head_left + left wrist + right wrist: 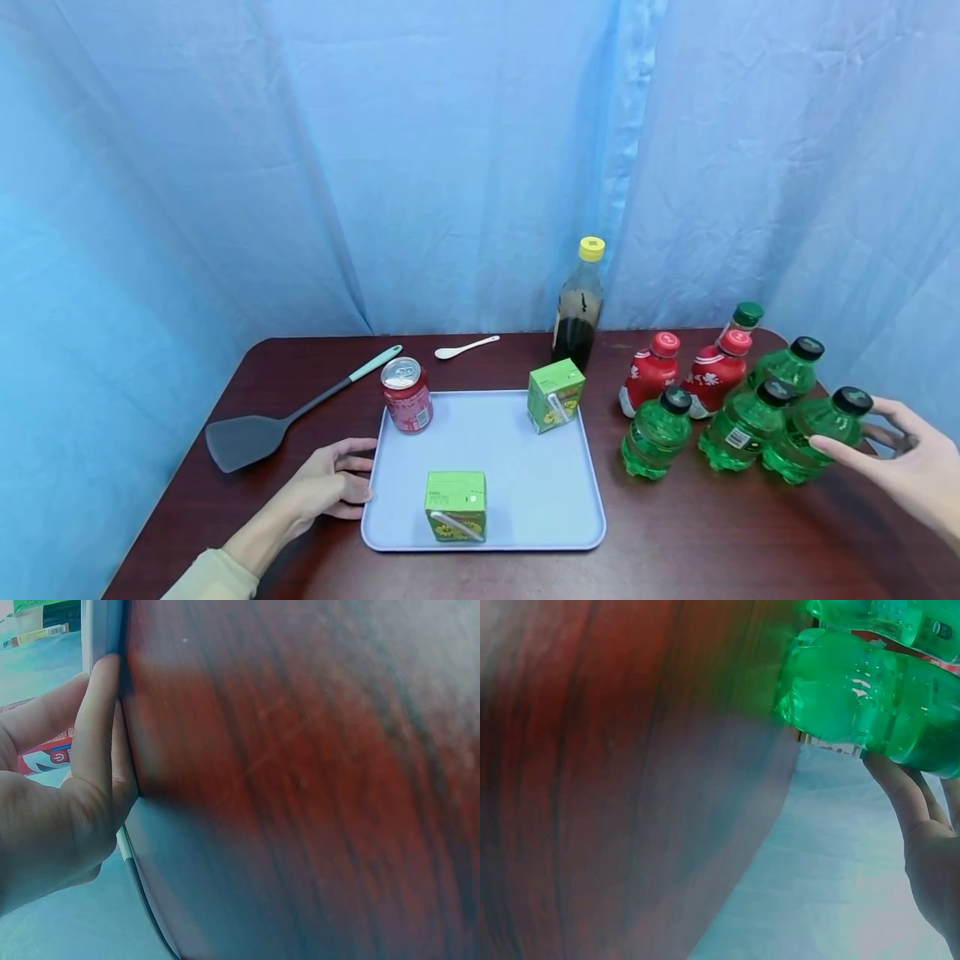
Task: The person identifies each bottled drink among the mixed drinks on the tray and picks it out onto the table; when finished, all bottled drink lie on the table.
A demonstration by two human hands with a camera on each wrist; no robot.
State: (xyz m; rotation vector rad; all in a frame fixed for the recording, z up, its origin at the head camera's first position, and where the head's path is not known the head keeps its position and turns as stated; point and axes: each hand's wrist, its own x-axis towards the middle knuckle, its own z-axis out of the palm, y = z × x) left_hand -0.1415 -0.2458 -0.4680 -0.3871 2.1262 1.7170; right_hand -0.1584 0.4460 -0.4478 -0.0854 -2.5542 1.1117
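Note:
My left hand lies at the left edge of a pale lavender tray, its fingertips touching the rim. In the left wrist view, extended fingers meet the tray's side. On the tray stand a red drink can and two green juice boxes, one at the front and one at the back right. At the far right, my right hand holds a green soda bottle with a black cap, thumb in front and fingers behind. The right wrist view shows the bottle's base at the tabletop.
More green bottles and red bottles crowd the right side, with a green-capped bottle behind. A yellow-capped bottle of dark liquid stands behind the tray. A spatula and a small white spoon lie left and back.

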